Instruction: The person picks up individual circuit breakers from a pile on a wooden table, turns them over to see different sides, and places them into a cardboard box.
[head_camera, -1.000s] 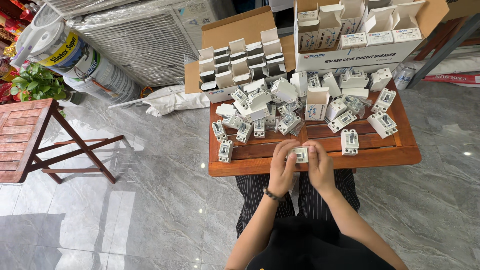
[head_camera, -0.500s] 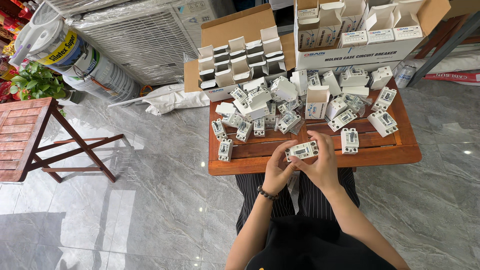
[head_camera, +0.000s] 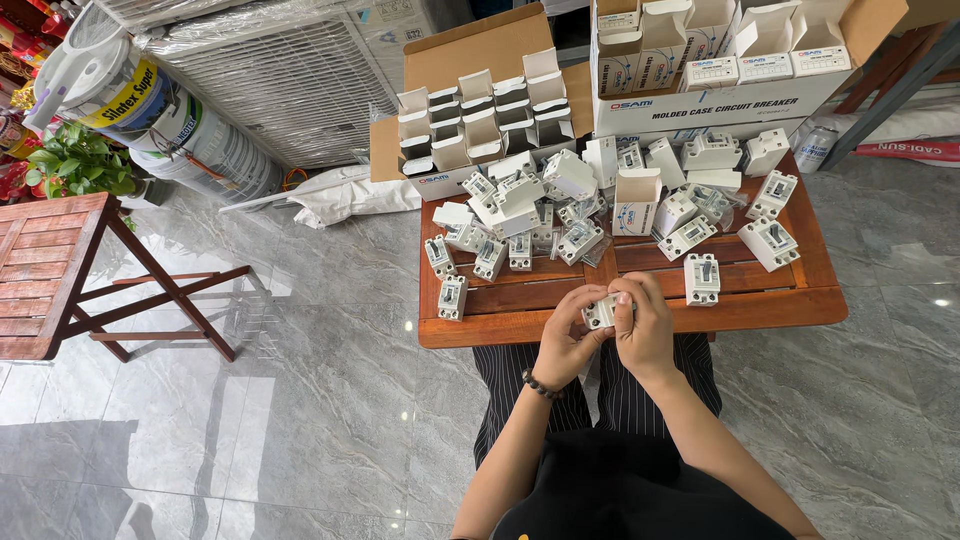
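The grip of both hands is closing on one small white breaker (head_camera: 602, 312): left hand (head_camera: 568, 340) and right hand (head_camera: 645, 325) are holding it together above the wooden counter's (head_camera: 780, 305) near edge, loose breakers (head_camera: 702, 279) lying beyond.

A small white plastic circuit breaker (head_camera: 603, 312), boxy with a darker patch on its face, is held between both hands just over the near edge of the reddish-brown wooden tabletop (head_camera: 760, 310). The left hand (head_camera: 566, 338) cups it from the left and below, the right hand (head_camera: 644, 325) covers its right side, and fingers (head_camera: 622, 297) curl over its top. Only part of the unit shows; its tilt cannot be told.
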